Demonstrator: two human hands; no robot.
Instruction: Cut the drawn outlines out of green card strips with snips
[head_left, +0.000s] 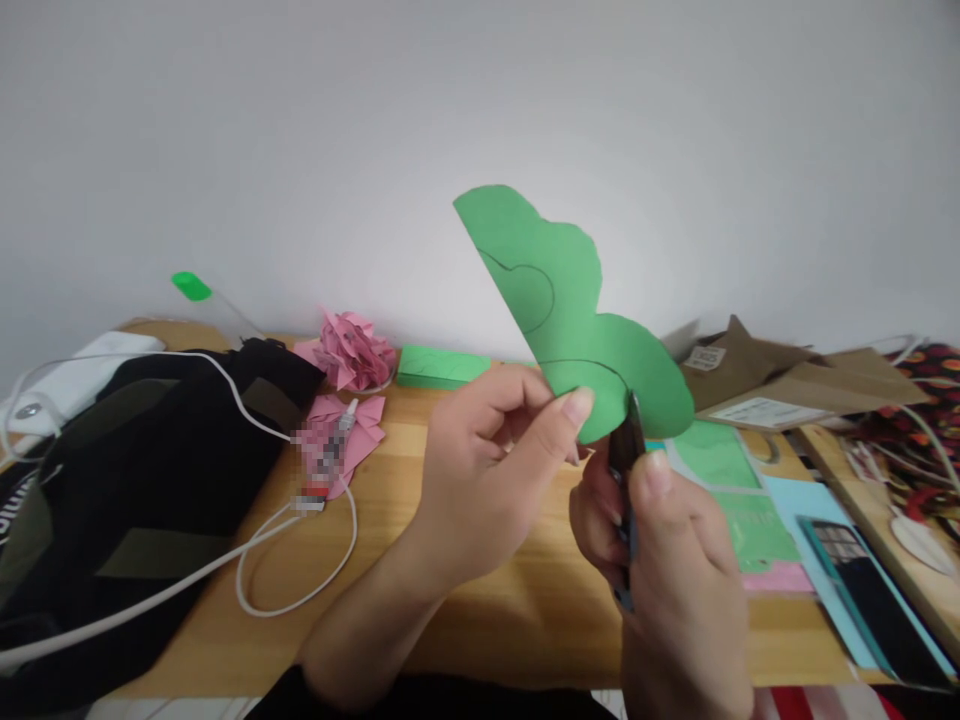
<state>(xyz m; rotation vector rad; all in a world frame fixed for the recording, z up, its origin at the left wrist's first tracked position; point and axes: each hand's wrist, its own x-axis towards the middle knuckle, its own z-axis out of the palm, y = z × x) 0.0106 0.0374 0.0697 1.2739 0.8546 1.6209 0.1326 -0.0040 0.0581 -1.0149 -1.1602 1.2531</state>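
My left hand (495, 460) pinches a piece of green paper (559, 275) near its lower corner, thumb in front. The paper has a straight left edge, a wavy right edge and curved dark lines drawn on it. In my right hand (675, 540) is a pair of scissors (627, 460), fingers wrapped around the handles. Its dark blades meet the paper at the end of the lower drawn curve, just right of my left thumb. Part of the handles is hidden by my fingers. Both hands are above the wooden table (495, 620).
Left lie a black bag (150, 480), a white cable (217, 560) and pink folded paper (352, 350) with a tube (337, 440). Behind is a green paper stack (442, 367). Right are brown paper packaging (787, 375), green sheets (757, 525) and a phone (862, 580).
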